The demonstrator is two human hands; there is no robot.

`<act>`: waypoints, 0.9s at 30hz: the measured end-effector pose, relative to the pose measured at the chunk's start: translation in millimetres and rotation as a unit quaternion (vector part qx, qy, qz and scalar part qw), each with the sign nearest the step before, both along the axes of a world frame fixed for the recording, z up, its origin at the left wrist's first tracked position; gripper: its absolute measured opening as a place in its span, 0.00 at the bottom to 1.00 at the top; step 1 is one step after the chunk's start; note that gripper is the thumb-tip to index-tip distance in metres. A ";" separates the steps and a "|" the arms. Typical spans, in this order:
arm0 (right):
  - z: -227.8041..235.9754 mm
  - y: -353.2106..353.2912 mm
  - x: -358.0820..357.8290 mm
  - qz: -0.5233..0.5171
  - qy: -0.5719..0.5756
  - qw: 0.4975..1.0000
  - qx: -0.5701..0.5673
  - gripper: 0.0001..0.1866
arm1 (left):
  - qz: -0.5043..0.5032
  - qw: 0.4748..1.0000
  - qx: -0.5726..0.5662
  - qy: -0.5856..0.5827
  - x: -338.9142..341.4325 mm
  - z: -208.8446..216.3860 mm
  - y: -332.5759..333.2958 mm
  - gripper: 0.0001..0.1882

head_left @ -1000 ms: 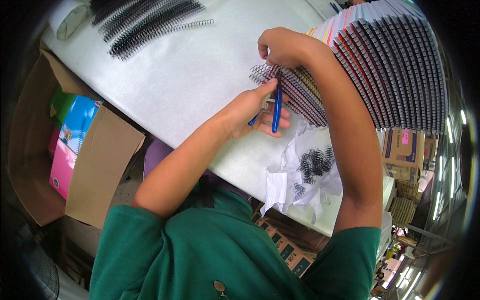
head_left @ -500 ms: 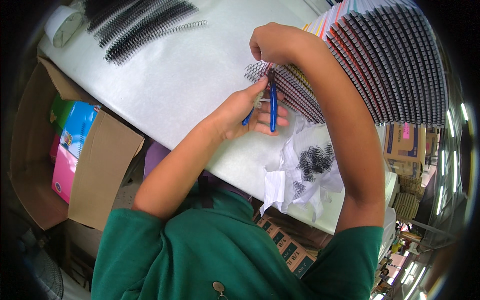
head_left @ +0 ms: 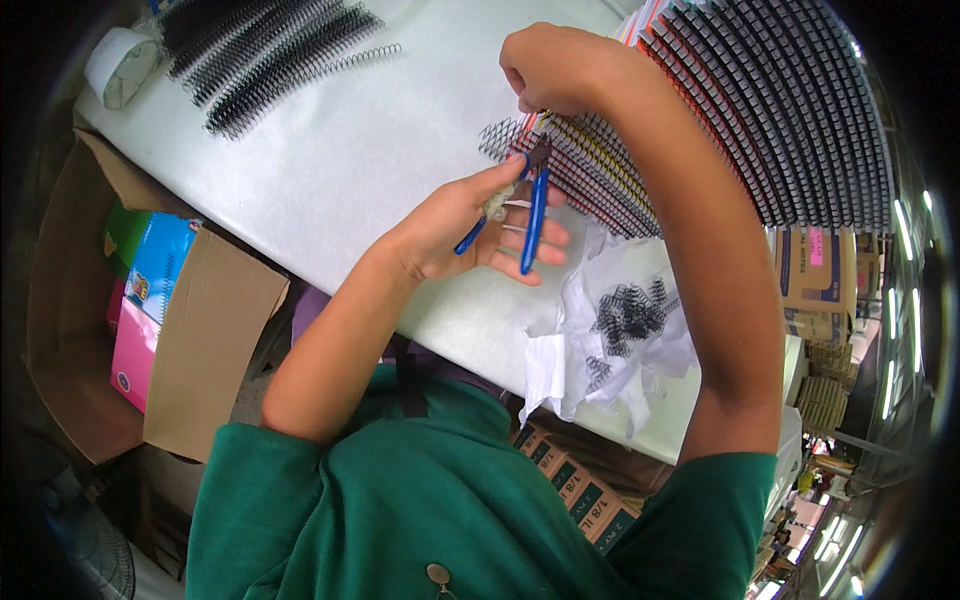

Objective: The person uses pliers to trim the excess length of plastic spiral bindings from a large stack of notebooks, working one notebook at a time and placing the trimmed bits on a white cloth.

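My left hand (head_left: 450,222) holds blue-handled cutting pliers (head_left: 535,222), their handles spread, one along the fingers and one by the palm. The dark jaws lie close to the edge of a row of spiral-bound notebooks (head_left: 790,130). A loose end of wire coil (head_left: 494,138) sticks out past the near notebooks, just beyond the jaws. Over the upper edge of that row, my right hand (head_left: 560,72) is bent down with its fingers curled together. What they pinch, if anything, is hidden behind the hand.
Black spiral coils (head_left: 290,65) lie at the table's far left, beside a white roll (head_left: 122,68). Coil scraps (head_left: 630,315) rest on crumpled white paper (head_left: 548,365) near the front edge. An open carton (head_left: 215,340) with colourful notebooks stands at left; cartons (head_left: 815,280) are stacked at right.
My left hand has drawn slightly toward me and left, and the pliers' handles have spread wider. My right hand has shifted slightly upward. The view has moved a little.
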State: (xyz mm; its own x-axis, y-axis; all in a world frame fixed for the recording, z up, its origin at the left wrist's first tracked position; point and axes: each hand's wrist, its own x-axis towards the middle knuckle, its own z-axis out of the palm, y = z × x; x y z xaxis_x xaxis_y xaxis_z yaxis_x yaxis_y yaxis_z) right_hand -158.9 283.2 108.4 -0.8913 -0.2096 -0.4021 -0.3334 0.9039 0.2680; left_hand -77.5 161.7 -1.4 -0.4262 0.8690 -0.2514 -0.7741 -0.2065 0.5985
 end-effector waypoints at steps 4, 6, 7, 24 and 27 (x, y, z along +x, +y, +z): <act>-3.4 1.0 -2.5 -0.005 0.010 1.000 -0.014 0.07 | 0.007 0.998 0.048 -0.034 2.3 0.4 6.8 0.31; -2.7 0.9 -1.3 -0.005 0.014 1.000 -0.021 0.07 | 0.013 0.998 0.041 -0.045 3.2 -2.8 9.1 0.31; -2.4 1.4 -0.5 -0.005 0.016 1.000 -0.024 0.07 | 0.013 0.998 0.038 -0.050 4.4 -4.0 9.4 0.31; 0.3 -2.4 -1.0 0.001 0.004 1.000 -0.003 0.14 | 0.062 0.705 -0.510 0.490 9.8 3.8 28.4 0.29; -0.7 -0.1 -2.6 -0.001 0.001 1.000 -0.016 0.11 | 0.040 0.815 -0.432 0.384 8.4 7.3 25.8 0.29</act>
